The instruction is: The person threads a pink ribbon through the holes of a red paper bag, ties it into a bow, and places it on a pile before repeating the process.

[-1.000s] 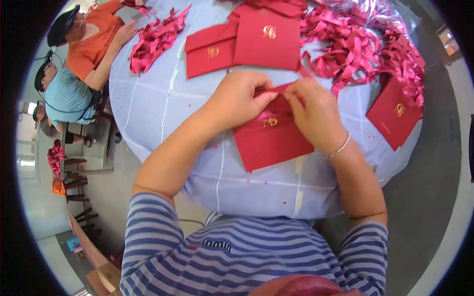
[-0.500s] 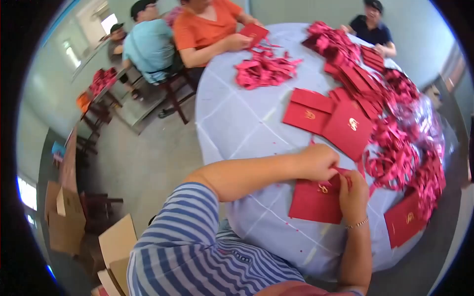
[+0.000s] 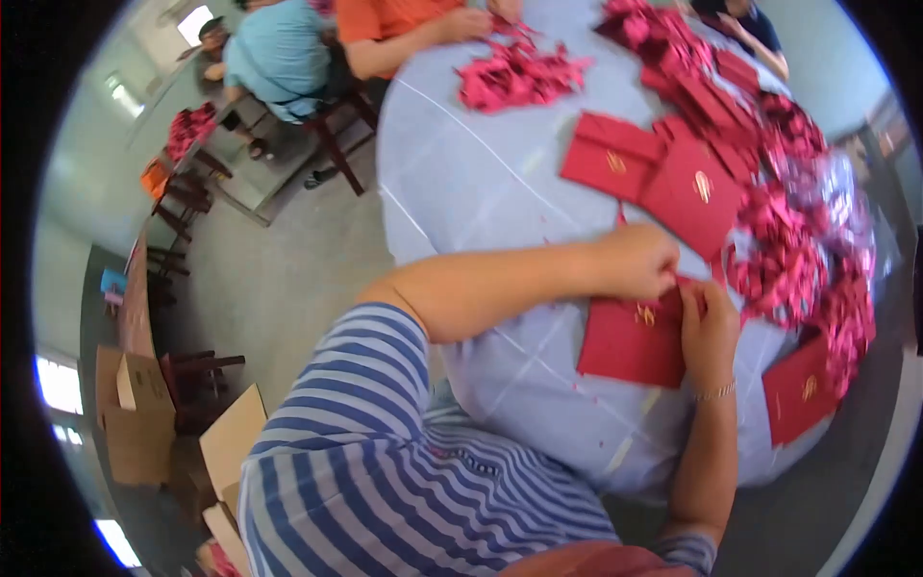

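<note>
The gold-stamped red envelope (image 3: 630, 341) lies on the pale lined tablecloth (image 3: 452, 197), just below the left hand (image 3: 636, 262) and left of the right hand (image 3: 711, 327). The left hand is clenched, fingertips pinched at the envelope's top edge—what they hold is hidden—while the right grasps its upper right corner between thumb and fingers. Good handling here probably means keeping both pinches close together, tugging gently and evenly, and sparing the gold emblem (image 3: 645, 314) any crease. The envelope's inside is hidden; so is that of the flapped red envelope (image 3: 613, 159) beyond the left hand. Beyond the right hand, clear plastic (image 3: 844, 197) lies against tangled red ribbons (image 3: 784, 255)—whether it encloses any, I cannot tell.
</note>
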### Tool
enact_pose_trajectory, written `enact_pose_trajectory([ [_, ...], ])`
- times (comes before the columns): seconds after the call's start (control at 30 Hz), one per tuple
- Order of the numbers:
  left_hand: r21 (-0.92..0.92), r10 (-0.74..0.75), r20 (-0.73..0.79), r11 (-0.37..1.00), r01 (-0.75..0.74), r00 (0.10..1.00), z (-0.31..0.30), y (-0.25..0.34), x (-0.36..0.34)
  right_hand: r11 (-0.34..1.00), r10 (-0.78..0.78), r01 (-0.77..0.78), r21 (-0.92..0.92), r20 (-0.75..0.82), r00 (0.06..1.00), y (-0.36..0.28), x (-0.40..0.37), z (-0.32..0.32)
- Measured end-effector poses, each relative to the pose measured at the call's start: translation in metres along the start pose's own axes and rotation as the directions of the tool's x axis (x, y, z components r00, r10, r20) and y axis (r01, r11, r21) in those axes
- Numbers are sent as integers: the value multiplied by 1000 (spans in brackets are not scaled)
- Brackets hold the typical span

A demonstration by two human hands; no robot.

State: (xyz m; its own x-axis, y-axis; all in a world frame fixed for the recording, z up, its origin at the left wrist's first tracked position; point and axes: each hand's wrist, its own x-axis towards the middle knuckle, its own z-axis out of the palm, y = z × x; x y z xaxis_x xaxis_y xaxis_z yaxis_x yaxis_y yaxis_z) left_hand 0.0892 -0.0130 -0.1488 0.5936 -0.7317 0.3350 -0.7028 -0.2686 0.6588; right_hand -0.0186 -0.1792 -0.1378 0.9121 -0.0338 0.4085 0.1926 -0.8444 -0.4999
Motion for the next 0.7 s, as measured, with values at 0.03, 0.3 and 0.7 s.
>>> enact_pose_trajectory([
  [0.03,25,16,-5,1000,-16,1000,0,2,0,998,-43,45,35,-37,998,6,-1,1],
  [0.3,137,276,-32,953,-270,961,-3,14,0,997,53,-60,-53,-121,991,-6,-4,3],
  [0.7,108,211,41,971,-214,977,-11,17,3,937,162,-194,291,129,978,3,-4,-18],
])
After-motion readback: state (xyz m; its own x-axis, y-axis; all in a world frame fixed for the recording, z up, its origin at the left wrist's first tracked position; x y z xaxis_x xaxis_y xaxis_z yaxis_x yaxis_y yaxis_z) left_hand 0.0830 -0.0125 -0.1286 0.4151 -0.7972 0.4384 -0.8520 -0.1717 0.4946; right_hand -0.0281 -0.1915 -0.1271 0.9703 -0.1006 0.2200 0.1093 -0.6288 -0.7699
